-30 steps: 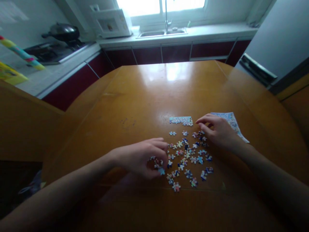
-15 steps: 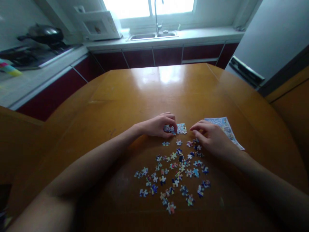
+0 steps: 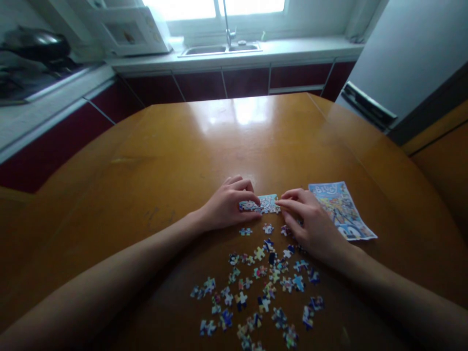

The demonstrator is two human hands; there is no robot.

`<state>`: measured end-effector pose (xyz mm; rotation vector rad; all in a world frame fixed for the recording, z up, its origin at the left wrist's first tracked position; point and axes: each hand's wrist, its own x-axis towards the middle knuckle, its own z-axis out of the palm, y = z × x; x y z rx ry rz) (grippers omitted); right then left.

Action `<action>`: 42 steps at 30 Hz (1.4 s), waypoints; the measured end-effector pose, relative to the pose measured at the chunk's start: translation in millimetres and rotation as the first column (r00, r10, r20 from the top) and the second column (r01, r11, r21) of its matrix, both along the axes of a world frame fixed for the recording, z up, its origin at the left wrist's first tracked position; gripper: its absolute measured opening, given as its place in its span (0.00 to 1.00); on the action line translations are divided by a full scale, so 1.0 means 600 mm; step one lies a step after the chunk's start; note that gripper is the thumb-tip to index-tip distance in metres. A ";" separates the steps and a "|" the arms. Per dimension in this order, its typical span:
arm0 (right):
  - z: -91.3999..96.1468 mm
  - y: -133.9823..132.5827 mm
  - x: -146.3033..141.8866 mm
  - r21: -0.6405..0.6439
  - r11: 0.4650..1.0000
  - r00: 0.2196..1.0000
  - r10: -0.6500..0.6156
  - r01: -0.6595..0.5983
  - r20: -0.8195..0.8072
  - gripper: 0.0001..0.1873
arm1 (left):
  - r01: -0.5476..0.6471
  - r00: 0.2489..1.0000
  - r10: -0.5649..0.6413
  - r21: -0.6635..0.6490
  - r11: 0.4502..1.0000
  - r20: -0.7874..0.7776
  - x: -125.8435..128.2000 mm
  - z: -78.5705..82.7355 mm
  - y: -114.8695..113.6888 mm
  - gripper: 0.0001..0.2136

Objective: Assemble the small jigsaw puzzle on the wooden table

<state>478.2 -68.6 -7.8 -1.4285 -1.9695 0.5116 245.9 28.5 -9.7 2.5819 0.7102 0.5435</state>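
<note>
A short strip of joined jigsaw pieces (image 3: 266, 203) lies on the wooden table (image 3: 204, 141). My left hand (image 3: 228, 204) has its fingers curled down on the strip's left end, pressing a piece there. Touching the strip's right end with pinched fingertips is my right hand (image 3: 310, 226). Several loose puzzle pieces (image 3: 263, 282) are scattered on the table in front of both hands. A colourful printed picture sheet (image 3: 340, 209) lies flat just right of my right hand.
Beyond the table runs a kitchen counter with a sink and tap (image 3: 226, 46) under a bright window. A white appliance (image 3: 127, 31) and a dark pan on a stove (image 3: 36, 46) are at the back left. A grey fridge (image 3: 402, 63) stands right.
My left hand left the loose pieces, carried a piece up to the joined strip and now presses on its left end. My right hand shifted left onto the strip's right end.
</note>
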 end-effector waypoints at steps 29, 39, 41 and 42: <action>-0.013 0.002 0.001 0.016 0.999 0.998 0.033 -0.034 0.057 0.13 | 0.078 0.990 -0.082 0.034 0.996 0.111 -0.003 -0.002 0.004 0.06; -0.012 0.001 0.000 0.018 0.999 0.998 0.041 -0.043 0.056 0.12 | 0.127 0.990 -0.131 0.079 0.989 0.049 -0.003 -0.005 0.006 0.05; -0.012 0.002 0.001 0.017 0.999 0.998 0.039 -0.040 0.055 0.12 | 0.128 0.991 -0.130 0.081 0.988 0.024 -0.003 -0.004 0.006 0.05; -0.012 0.002 0.001 0.015 0.999 0.998 0.038 -0.039 0.056 0.13 | 0.128 0.991 -0.129 0.081 0.988 0.015 -0.003 -0.003 0.006 0.05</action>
